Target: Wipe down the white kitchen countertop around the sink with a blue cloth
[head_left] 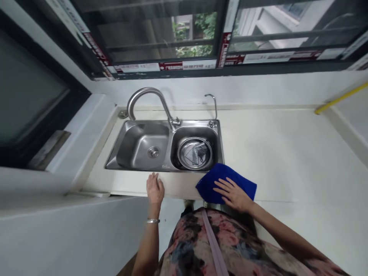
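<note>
My right hand (233, 194) lies flat on a blue cloth (212, 184) with its fingers spread. The cloth is spread on the white countertop (276, 153) at the front right corner of the steel double sink (138, 165). My left hand (155, 189) rests on the counter's front edge below the sink, fingers together and holding nothing. A bracelet is on the left wrist.
The sink's right basin holds a round metal strainer basket (194, 153); the left basin (138, 147) shows only its drain. A curved tap (149, 97) and a thin second tap (213, 109) stand behind. A window runs along the back wall; a yellow bar (339, 99) is at far right.
</note>
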Motion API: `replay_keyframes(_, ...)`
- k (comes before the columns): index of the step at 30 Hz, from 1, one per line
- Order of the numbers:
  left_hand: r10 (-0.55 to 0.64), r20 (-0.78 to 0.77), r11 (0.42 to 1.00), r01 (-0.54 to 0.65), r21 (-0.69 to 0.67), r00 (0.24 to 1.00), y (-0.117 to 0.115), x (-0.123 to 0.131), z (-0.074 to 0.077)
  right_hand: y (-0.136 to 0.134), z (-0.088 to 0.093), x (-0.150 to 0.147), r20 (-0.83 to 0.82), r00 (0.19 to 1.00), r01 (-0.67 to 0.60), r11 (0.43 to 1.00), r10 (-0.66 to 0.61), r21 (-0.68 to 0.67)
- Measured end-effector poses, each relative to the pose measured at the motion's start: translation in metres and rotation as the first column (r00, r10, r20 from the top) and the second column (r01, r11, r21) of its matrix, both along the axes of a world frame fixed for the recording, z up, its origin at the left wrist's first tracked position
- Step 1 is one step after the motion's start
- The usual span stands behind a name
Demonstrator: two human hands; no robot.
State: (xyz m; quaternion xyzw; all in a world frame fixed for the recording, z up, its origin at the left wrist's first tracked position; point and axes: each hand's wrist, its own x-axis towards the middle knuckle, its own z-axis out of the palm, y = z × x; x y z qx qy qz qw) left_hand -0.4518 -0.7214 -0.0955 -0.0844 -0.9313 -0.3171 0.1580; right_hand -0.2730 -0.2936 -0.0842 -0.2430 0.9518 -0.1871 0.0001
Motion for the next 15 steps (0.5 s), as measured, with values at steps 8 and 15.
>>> replay_keyframes(8,-0.005,0.062,0.992,0.012,-0.123,0.998,-0.01,-0.005,0.001,0.063,-0.004,0.036,-0.046,0.867,0.498,0.859,-0.496,0.119)
replay_keyframes(15,0.355,0.138,0.922,-0.322,-0.215,0.925,-0.042,-0.017,0.013,0.119,-0.009,0.002,-0.102,0.419,0.889,0.385,-0.902,0.249)
